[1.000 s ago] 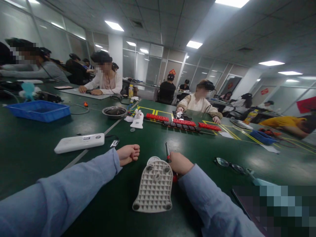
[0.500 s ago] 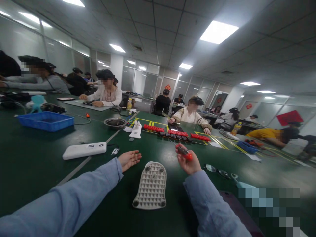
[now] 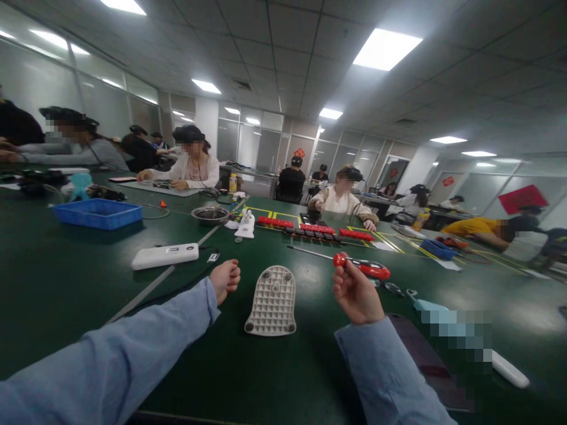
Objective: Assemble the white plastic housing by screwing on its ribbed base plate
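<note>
My right hand [image 3: 359, 292] grips a screwdriver [image 3: 363, 267] by its red and black handle, above the table. The long thin shaft points left and lies nearly level. My left hand [image 3: 225, 281] is curled into a loose fist with nothing showing in it. Between the two hands, a pale plastic base [image 3: 272, 304] lies on the green table, its ribbed grid underside facing up. Dark round pads sit at its corners and a small round boss is near its far end. Neither hand touches it.
A white device [image 3: 166, 257] lies left of my left hand, with a blue tray [image 3: 97, 213] beyond. A metal bowl [image 3: 209, 215], white part [image 3: 245, 225] and red power strips [image 3: 316, 228] sit farther back. Glasses [image 3: 392, 288] and a dark phone-like slab [image 3: 419, 348] lie right. A person [image 3: 343, 198] sits opposite.
My left hand has gone from open fingers to a fist. The screwdriver has swung from pointing away to lying sideways, its shaft to the left. My view has shifted slightly.
</note>
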